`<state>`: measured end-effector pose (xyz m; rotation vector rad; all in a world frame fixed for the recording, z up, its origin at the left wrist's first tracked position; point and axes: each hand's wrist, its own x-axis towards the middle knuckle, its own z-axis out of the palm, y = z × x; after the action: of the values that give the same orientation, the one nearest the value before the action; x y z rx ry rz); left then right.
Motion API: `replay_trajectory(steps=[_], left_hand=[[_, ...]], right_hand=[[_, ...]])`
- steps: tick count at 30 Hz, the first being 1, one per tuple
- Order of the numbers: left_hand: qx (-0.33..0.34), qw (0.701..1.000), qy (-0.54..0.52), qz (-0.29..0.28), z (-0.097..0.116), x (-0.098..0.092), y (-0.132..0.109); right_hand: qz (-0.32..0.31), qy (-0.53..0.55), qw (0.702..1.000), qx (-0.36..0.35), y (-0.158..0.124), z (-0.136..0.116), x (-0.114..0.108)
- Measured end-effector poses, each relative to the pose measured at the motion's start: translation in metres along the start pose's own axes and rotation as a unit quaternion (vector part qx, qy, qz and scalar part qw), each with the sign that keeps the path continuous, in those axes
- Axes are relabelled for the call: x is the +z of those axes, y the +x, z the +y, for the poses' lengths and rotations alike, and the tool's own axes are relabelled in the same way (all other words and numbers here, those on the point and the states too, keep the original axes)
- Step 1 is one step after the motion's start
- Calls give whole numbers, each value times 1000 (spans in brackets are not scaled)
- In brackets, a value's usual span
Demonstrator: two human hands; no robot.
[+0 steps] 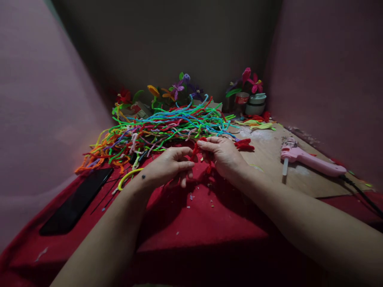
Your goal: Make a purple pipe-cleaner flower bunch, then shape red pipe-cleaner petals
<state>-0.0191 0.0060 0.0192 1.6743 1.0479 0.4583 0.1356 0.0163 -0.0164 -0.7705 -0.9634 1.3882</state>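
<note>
Both hands meet over the red cloth at the middle of the view, around a red pipe cleaner point(195, 150) that is bent and partly hidden by fingers. My left hand point(173, 164) pinches its left part between thumb and forefinger, the other fingers curled below. My right hand point(223, 154) grips the upper part with thumb and forefinger, and a red end hangs below its palm. Just beyond my right hand lie red looped pipe cleaner pieces point(245, 145). A large heap of coloured pipe cleaners point(167, 125) spreads behind both hands.
A black phone point(76, 201) lies at left, near a yellow curved handle point(127, 178). On a cardboard sheet point(269, 159) at right rests a pink glue gun point(314, 160) with a cord. Pipe cleaner flowers point(178, 88) and a small pale jar point(255, 104) stand at the back.
</note>
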Motion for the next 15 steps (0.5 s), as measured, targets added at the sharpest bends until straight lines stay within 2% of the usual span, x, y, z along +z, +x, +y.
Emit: replay_trajectory(steps=[4,6,9,12,15], left_hand=[[-8,991,-118,-56,-4,-2,1],[-4,983,-177,-57,-7,-2,3],[25,979,-200,-8,-11,1,7],[56,987,-147,41,-11,3,8],[55,991,-104,66,-10,4,7]], right_hand=[[-1,-2,1000,0,-1,-2,1],[-5,-5,1000,-1,-2,-3,1],[-11,-12,1000,-5,-2,-4,1],[-15,-22,1000,-4,-3,-3,1],[-20,-35,999,-4,-1,-2,0]])
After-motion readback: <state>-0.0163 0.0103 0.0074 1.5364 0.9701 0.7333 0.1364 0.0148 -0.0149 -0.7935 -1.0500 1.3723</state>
